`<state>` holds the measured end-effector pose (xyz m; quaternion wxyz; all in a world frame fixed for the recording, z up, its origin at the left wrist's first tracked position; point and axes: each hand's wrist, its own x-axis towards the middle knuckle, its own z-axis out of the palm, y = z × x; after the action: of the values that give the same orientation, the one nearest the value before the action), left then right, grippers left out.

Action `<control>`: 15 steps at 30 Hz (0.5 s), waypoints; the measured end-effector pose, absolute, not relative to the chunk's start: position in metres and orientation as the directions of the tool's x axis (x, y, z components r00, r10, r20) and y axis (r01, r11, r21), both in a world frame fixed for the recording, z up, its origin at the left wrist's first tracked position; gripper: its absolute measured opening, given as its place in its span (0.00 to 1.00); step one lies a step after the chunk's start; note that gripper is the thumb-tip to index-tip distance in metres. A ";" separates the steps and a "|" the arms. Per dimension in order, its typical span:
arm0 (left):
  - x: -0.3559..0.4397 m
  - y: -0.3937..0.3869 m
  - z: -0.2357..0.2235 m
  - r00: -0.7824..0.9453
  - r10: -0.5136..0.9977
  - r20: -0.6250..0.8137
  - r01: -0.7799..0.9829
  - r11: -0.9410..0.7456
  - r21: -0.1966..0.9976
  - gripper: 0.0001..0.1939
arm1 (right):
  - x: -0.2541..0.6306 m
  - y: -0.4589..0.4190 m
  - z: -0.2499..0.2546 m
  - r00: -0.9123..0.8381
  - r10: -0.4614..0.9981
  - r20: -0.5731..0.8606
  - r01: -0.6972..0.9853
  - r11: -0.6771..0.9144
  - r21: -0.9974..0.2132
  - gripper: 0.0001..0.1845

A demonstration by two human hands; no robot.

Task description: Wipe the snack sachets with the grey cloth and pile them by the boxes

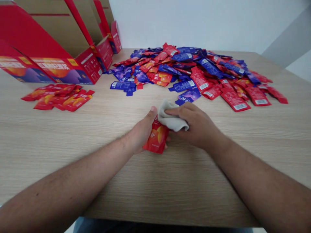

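My left hand (142,130) grips a red foil sachet (156,137) with an orange fruit print, its thumb on top near the upper edge. My right hand (194,124) presses a folded grey-white cloth (172,116) against the top of that sachet. The cloth covers the sachet's upper part, and my right fingertips rest on the cloth. The two hands are close together above the wooden table top.
A large heap of red and blue sachets (191,72) lies beyond my hands. A smaller group of red sachets (58,97) lies on the light wood table (194,181) at left. Open red-and-cardboard display boxes (70,55) stand at the back left, before a white wall.
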<state>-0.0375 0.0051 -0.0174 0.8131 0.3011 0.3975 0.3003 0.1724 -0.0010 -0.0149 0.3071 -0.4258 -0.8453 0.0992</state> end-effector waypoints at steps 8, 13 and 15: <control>-0.030 0.003 -0.006 0.423 0.740 -0.524 -0.294 0.659 0.692 0.42 | 0.151 -0.027 -0.005 -0.604 0.737 0.303 0.584 0.668 -0.462 0.26; -0.028 0.001 -0.003 0.395 0.748 -0.533 -0.333 0.658 0.676 0.45 | 0.154 -0.032 0.008 -0.754 0.637 0.161 0.503 0.717 -0.483 0.22; -0.030 0.002 -0.006 0.438 0.753 -0.491 -0.373 0.649 0.663 0.43 | 0.162 -0.025 0.009 -0.741 0.655 0.148 0.530 0.706 -0.470 0.23</control>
<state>-0.0296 0.0023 -0.0065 0.8142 0.2365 0.4021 0.3456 0.1624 -0.0249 0.0093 0.1540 -0.3256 -0.9106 0.2029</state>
